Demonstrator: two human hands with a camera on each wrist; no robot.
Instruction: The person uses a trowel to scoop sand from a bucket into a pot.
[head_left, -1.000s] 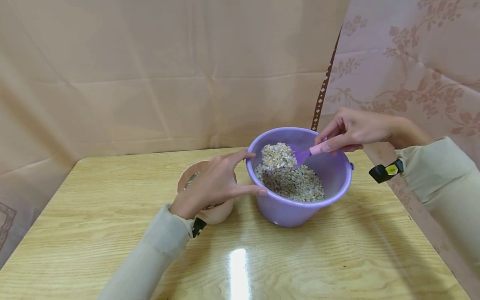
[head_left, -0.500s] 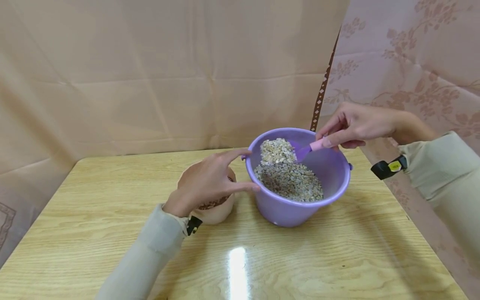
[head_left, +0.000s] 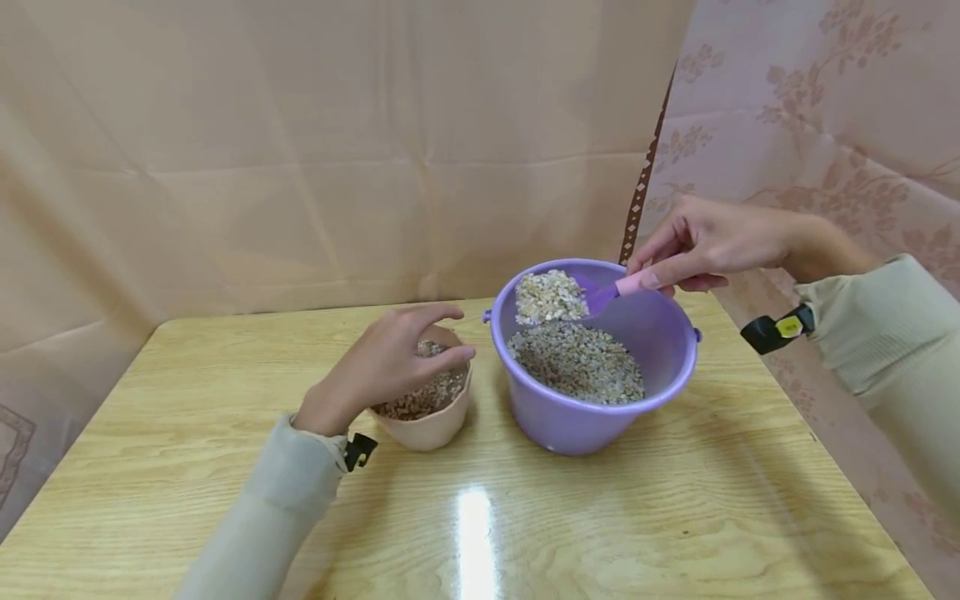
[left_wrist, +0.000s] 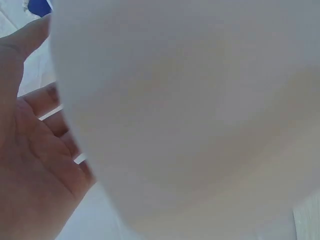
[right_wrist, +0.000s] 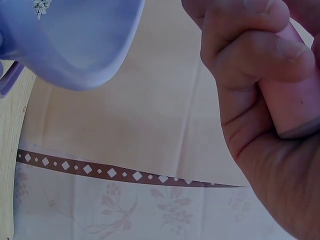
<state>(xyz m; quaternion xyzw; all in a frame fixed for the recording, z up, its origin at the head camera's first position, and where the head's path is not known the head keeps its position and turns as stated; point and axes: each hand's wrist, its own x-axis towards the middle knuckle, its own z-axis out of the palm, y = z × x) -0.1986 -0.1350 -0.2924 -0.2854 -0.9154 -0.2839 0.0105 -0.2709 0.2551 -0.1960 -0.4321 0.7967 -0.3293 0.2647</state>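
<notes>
Head view: heaped scoop of pale grit lifted over a purple bucket.

Right hand (head_left: 705,242) pinching the pink handle of the scoop (head_left: 577,298), thumb and fingers curled round it; right wrist view confirming the curl on the handle (right_wrist: 292,107). Blade loaded with gravel (head_left: 550,297), held above the purple bucket (head_left: 660,379) near its far rim. Long axis running roughly level, handle toward the right hand, blade pointing left toward the small peach pot (head_left: 435,425). Left hand (head_left: 382,362) draped over the pot's rim, fingers loosely bent on it, pot already part filled. Likely risks: a tilt or jolt of the heaped blade spilling grit onto the wooden table (head_left: 225,417) in the gap between bucket and pot; left fingers over the pot mouth blocking the pour.
</notes>
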